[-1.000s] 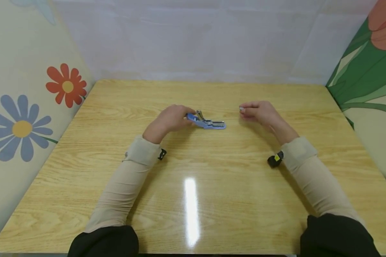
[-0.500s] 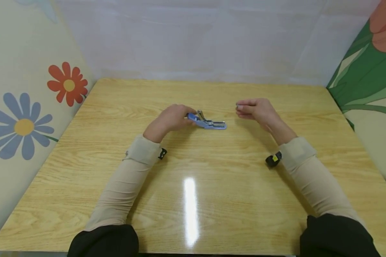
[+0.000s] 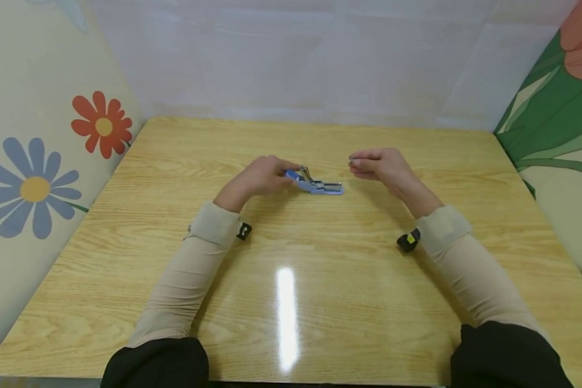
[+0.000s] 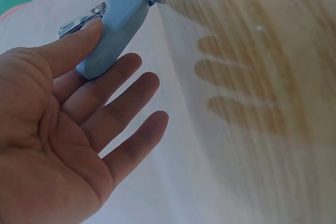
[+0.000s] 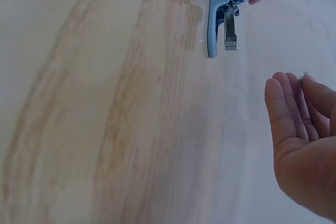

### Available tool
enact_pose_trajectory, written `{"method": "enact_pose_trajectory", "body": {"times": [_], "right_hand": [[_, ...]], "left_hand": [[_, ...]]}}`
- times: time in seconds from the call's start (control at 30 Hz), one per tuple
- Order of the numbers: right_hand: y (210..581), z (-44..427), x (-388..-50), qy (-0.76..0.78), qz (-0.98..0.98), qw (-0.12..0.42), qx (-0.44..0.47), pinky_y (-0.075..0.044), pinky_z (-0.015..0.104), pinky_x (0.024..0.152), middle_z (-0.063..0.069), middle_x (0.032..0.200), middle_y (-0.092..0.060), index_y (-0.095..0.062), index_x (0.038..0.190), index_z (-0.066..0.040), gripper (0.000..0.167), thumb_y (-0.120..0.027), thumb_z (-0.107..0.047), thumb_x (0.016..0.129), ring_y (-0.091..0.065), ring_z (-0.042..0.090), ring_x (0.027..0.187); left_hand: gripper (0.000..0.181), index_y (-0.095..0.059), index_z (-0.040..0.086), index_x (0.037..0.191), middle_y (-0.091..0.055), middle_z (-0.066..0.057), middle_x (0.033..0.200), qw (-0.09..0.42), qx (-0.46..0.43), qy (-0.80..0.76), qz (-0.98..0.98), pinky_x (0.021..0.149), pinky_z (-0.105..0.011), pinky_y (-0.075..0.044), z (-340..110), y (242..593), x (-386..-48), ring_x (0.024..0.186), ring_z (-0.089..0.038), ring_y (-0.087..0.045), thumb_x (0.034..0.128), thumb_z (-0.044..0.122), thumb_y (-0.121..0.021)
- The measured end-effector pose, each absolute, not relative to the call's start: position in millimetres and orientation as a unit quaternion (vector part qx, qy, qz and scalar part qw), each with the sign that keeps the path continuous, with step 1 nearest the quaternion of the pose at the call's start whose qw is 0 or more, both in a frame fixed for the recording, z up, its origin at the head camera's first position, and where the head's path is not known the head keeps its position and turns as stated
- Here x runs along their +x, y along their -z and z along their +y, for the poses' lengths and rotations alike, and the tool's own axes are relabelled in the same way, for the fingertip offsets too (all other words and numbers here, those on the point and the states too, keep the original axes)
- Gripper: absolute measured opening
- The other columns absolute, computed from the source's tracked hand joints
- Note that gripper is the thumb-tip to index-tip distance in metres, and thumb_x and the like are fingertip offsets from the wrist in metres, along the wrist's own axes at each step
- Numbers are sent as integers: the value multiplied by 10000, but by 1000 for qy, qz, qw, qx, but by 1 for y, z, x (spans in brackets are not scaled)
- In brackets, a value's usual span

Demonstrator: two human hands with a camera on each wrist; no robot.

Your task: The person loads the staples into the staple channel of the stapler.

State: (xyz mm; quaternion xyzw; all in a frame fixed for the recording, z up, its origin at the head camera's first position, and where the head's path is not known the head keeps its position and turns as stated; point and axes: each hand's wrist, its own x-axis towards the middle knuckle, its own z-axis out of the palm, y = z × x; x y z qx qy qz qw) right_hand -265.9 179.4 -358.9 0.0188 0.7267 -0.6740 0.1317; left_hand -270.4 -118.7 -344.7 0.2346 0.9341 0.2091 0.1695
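**Right hand draws nearer the opened stapler**

Your right hand (image 3: 382, 164), pinching a small grey piece (image 5: 305, 75), has narrowed the gap; piece and stapler (image 3: 315, 186) remain apart. Your left hand (image 3: 267, 175) pinches the stapler's blue end, its base seemingly resting on the tabletop (image 3: 349, 280), between your hands. The piece looks better placed, not yet joined.

Hands (image 3: 265, 177) apart, both in pinch grips

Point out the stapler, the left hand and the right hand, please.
Stapler (image 3: 313, 187): head view, middle of its blue body.
Left hand (image 4: 68, 132): left wrist view, the palm.
Right hand (image 5: 305, 153): right wrist view, the palm.
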Motion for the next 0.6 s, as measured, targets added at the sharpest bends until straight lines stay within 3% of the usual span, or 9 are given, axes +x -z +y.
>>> {"method": "enact_pose_trajectory", "body": {"times": [0.27,0.4,0.6], "right_hand": [[365,174,-268,646,750,137,9,-582,270,881,110,1160,-757,-638,1308,58,337,-643,-42,986,-741,132,968],[366,170,-267,639,755,146,6,-580,269,886,175,1241,-713,-630,1321,57,355,-651,-51,984,-727,205,1051],[366,165,-266,617,772,152,-3,-574,317,926,119,1179,-745,-651,1305,39,345,-664,-76,981,-730,129,969]], "left_hand": [[492,-541,178,1485,-423,33,607,158,245,-203,935,629,-323,-357,-119,345,-271,545,-117,-311,1021,321,-620],[495,-544,172,1483,-419,28,612,158,244,-201,936,627,-324,-359,-118,345,-271,547,-122,-320,1018,321,-625],[498,-541,158,1484,-477,3,668,159,245,-201,935,625,-317,-367,-117,346,-271,563,-128,-356,1020,319,-622]]}}
